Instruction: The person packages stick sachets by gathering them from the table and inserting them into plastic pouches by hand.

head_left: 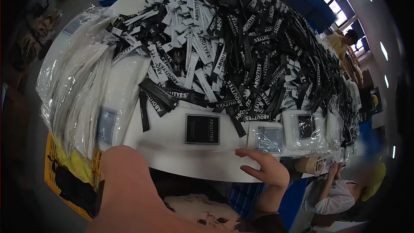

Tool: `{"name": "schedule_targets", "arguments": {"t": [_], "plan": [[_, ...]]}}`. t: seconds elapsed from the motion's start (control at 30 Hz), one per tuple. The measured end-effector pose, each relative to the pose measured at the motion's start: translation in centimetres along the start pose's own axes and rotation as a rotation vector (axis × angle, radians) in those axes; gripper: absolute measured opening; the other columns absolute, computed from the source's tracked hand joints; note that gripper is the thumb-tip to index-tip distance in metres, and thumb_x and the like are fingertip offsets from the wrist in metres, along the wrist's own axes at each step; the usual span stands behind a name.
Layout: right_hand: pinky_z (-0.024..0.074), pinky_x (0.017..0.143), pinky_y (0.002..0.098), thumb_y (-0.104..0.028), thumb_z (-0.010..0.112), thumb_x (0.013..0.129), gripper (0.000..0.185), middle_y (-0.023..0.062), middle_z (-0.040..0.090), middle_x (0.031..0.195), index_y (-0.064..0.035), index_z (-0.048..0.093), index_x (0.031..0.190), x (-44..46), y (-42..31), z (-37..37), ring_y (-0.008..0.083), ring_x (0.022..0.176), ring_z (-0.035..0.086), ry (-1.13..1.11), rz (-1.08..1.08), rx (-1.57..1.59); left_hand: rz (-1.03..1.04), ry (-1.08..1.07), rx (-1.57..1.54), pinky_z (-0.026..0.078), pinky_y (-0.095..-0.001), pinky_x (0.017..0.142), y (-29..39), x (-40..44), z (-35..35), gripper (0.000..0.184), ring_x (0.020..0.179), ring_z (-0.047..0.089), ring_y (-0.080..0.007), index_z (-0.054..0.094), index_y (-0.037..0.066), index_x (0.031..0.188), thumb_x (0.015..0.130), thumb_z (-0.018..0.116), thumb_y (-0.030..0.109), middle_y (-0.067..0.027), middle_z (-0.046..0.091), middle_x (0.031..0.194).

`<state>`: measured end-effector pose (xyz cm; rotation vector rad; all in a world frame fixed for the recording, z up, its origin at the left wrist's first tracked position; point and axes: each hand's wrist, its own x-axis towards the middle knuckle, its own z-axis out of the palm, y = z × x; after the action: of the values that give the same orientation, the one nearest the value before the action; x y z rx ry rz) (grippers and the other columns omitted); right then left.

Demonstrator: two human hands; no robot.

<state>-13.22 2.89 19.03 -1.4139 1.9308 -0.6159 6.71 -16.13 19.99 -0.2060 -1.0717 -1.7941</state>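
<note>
My right hand point(265, 168) is over the table's front edge, thumb and forefinger apart, with nothing between them. Just beyond it is a clear plastic packet point(254, 140) with a grey label. My left arm point(129, 190) fills the lower left, bent and close to the camera; its hand does not show. On the white table point(172, 162), a black square label point(202, 129) reading ABOUTYES faces up, left of my right hand. Behind it rises a large heap of black and white printed strips point(254, 51) with the same word.
Clear plastic bags point(77, 90) lie stacked on the left. Another packet point(304, 127) is at the right, near a lidded cup point(311, 165). A yellow crate point(51, 159) stands below left, blue bins point(308, 2) at the back. A person point(338, 194) sits at right; another point(340, 43) is farther off.
</note>
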Motion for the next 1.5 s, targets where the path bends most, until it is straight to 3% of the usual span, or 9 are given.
{"name": "schedule_targets", "arguments": {"t": [0.3,0.63,0.83,0.97,1.03,1.07,1.13,1.23,1.5], "plan": [[0.0490,0.080,0.0371,-0.019,0.065,0.080,0.046,0.0136,0.063,0.105,-0.0056,0.051,0.121,0.9,-0.2,0.6,0.0303,0.095,0.061,-0.055,0.023,-0.026,0.140,0.024,0.014,0.042,-0.0268,0.065,0.2,-1.0,-0.6,0.020,0.079,0.055,-0.0175,0.056,0.003,0.098,0.083,0.062,0.015,-0.0125,0.054,0.096],[0.0485,0.081,0.0351,-0.014,0.066,0.080,0.047,0.0127,0.062,0.108,-0.0053,0.050,0.123,3.5,-1.5,0.5,0.0273,0.098,0.061,-0.130,0.030,-0.060,0.327,0.083,0.038,0.041,-0.0266,0.062,0.1,-2.6,-0.9,0.018,0.076,0.054,-0.0165,0.055,0.004,0.093,0.081,0.064,0.014,-0.0112,0.053,0.094],[0.0486,0.081,0.0349,-0.017,0.066,0.080,0.047,0.0129,0.063,0.106,-0.0053,0.050,0.123,6.1,-1.3,1.5,0.0270,0.097,0.061,-0.145,-0.052,-0.070,0.434,0.115,0.062,0.041,-0.0265,0.060,0.0,-3.7,-1.1,0.018,0.074,0.054,-0.0159,0.054,0.005,0.091,0.080,0.065,0.013,-0.0105,0.052,0.093],[0.0488,0.078,0.0334,-0.015,0.064,0.081,0.037,0.0140,0.063,0.105,-0.0028,0.056,0.115,10.0,0.2,2.9,0.0265,0.092,0.062,0.028,-0.123,-0.107,0.506,0.127,0.089,0.040,-0.0264,0.058,0.0,-4.2,-1.3,0.018,0.073,0.054,-0.0155,0.054,0.005,0.089,0.079,0.066,0.013,-0.0100,0.052,0.092],[0.0491,0.075,0.0344,-0.012,0.062,0.081,0.031,0.0144,0.063,0.102,-0.0012,0.057,0.109,12.8,1.4,3.5,0.0271,0.087,0.062,0.326,-0.131,-0.106,0.542,0.125,0.101,0.040,-0.0264,0.058,0.1,-4.4,-1.4,0.018,0.072,0.053,-0.0153,0.053,0.005,0.088,0.078,0.067,0.013,-0.0097,0.052,0.092],[0.0491,0.075,0.0344,-0.012,0.062,0.081,0.031,0.0144,0.063,0.102,-0.0012,0.057,0.109,14.1,1.5,3.8,0.0271,0.087,0.062,0.330,-0.135,-0.106,0.562,0.124,0.106,0.040,-0.0264,0.057,0.1,-4.5,-1.4,0.018,0.072,0.053,-0.0151,0.053,0.006,0.088,0.078,0.067,0.013,-0.0096,0.052,0.092],[0.0445,0.084,0.0375,-0.009,0.060,0.079,0.030,0.0166,0.058,0.104,0.0009,0.056,0.107,16.4,1.8,4.1,0.0332,0.096,0.055,0.490,-0.072,-0.057,0.604,0.126,0.107,0.040,-0.0263,0.057,-0.2,-4.6,-1.3,0.018,0.071,0.053,-0.0149,0.053,0.006,0.087,0.078,0.067,0.013,-0.0094,0.052,0.091],[0.0448,0.082,0.0388,-0.007,0.062,0.075,0.032,0.0174,0.056,0.104,0.0039,0.056,0.105,19.3,3.0,5.1,0.0334,0.098,0.051,0.745,-0.157,-0.353,0.662,0.124,0.110,0.040,-0.0263,0.056,-0.4,-4.4,-0.8,0.019,0.070,0.053,-0.0146,0.053,0.006,0.086,0.077,0.068,0.012,-0.0090,0.051,0.091],[0.0474,0.073,0.0370,-0.010,0.067,0.070,0.029,0.0124,0.053,0.094,0.0012,0.060,0.096,21.4,3.7,6.0,0.0294,0.089,0.052,0.773,0.027,-0.523,0.800,0.111,0.162,0.039,-0.0261,0.053,0.1,-2.7,-0.1,0.020,0.068,0.052,-0.0138,0.052,0.007,0.082,0.075,0.070,0.012,-0.0080,0.051,0.089]]}}
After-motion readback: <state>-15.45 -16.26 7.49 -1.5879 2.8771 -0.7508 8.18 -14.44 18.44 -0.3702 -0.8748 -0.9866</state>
